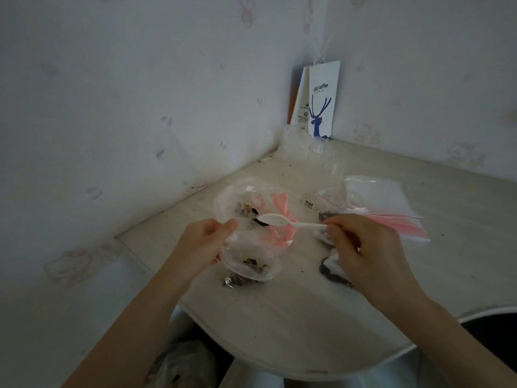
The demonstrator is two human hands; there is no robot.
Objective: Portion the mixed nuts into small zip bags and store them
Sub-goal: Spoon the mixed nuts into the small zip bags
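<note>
Right hand point(361, 247) holds spoon point(279, 220), left hand point(201, 242) zip bag point(249, 259), near table edge point(265, 352).

My corner of the tabletop point(307, 317)
My left hand point(201, 242) holds the small zip bag point(249, 261) before the nut bag point(246, 197); my right hand point(361, 247) holds the spoon point(279, 220) over it. Spare zip bags point(386, 203) lie right, and a paper bag point(321, 102) stands behind.

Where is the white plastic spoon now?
Head view, centre: the white plastic spoon is pinched by its handle in the right hand, its bowl over the pink-printed clear bag of nuts, just beyond the small clear bag that the left hand holds.
</note>
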